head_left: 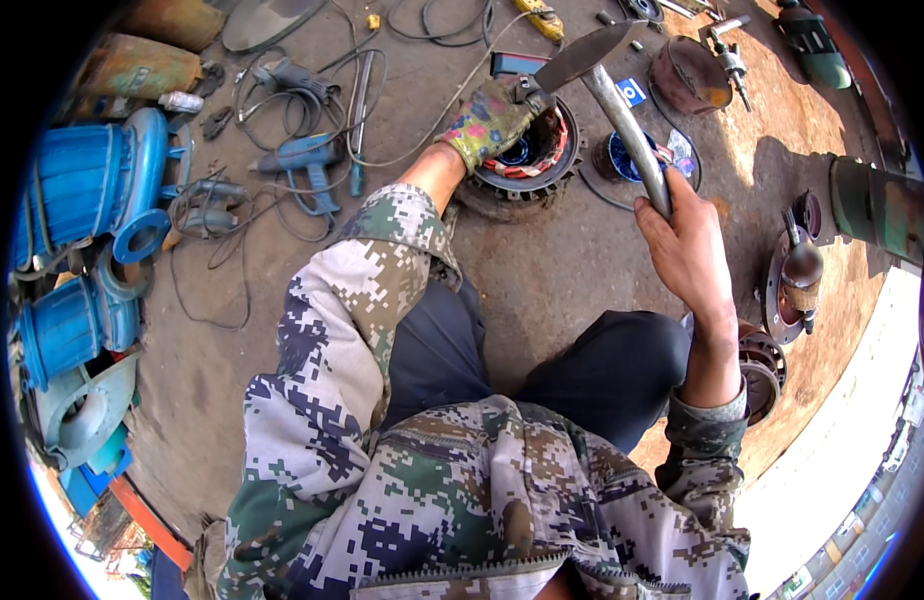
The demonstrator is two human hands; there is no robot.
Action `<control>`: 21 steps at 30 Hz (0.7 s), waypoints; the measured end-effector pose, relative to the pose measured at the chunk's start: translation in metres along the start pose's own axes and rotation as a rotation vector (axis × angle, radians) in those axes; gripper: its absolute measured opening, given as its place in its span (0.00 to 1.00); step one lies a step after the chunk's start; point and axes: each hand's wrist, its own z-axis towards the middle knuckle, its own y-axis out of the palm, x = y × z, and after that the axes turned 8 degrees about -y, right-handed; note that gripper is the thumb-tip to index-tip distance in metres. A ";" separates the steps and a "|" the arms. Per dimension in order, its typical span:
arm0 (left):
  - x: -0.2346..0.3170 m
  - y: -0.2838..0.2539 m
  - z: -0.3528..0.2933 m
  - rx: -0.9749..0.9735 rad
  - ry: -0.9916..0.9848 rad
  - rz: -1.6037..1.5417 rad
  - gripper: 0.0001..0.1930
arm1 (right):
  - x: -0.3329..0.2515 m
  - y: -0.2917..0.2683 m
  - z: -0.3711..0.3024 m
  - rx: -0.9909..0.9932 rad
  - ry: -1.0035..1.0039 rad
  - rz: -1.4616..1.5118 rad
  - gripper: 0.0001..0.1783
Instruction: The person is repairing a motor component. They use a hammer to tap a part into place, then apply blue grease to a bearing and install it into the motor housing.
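Note:
My right hand (687, 245), bare, is wrapped round the metal handle of a hammer (624, 118). The hammer is raised, and its dark, long head hangs just beside my left hand (490, 122). That hand wears a flowered work glove and is closed over the rim of a round motor stator (502, 183); what its fingers hold is hidden. Red-and-white windings (552, 158) line the inside of the stator, with blue showing deeper within. The stator lies on the ground in front of my knees.
A blue heat gun (307, 165) and a grey power tool (294, 76) lie left among tangled cords. Blue motor housings (72, 185) stand at far left. Right of the stator are a container with blue inside (614, 160), a rusty pot (690, 78) and a green machine (877, 205).

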 end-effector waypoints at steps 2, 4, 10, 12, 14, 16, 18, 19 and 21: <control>0.013 -0.003 -0.009 -0.056 -0.059 -0.021 0.20 | -0.004 -0.003 0.001 0.036 -0.102 -0.041 0.13; 0.030 -0.010 -0.017 -0.103 -0.075 0.018 0.21 | -0.019 -0.009 0.002 0.061 -0.121 -0.037 0.14; -0.007 0.003 -0.004 0.059 -0.032 0.089 0.20 | -0.013 -0.001 0.029 -0.060 -0.300 -0.325 0.24; -0.006 0.005 -0.004 0.074 0.034 0.112 0.19 | -0.012 -0.006 0.032 -0.039 -0.351 -0.262 0.24; -0.011 0.003 -0.006 0.094 0.086 0.148 0.19 | -0.016 -0.005 0.028 0.010 -0.338 -0.194 0.22; -0.006 0.007 -0.004 0.041 -0.077 0.042 0.17 | -0.021 -0.014 0.019 0.035 -0.181 -0.123 0.19; -0.002 0.001 -0.003 0.006 -0.152 -0.169 0.21 | -0.025 -0.014 0.013 0.062 -0.092 -0.057 0.13; -0.002 0.000 -0.002 -0.013 -0.189 -0.276 0.23 | -0.021 -0.011 0.011 0.068 -0.085 -0.031 0.13; -0.008 0.007 -0.003 0.030 -0.118 -0.310 0.13 | -0.009 -0.004 0.008 0.085 -0.070 0.015 0.12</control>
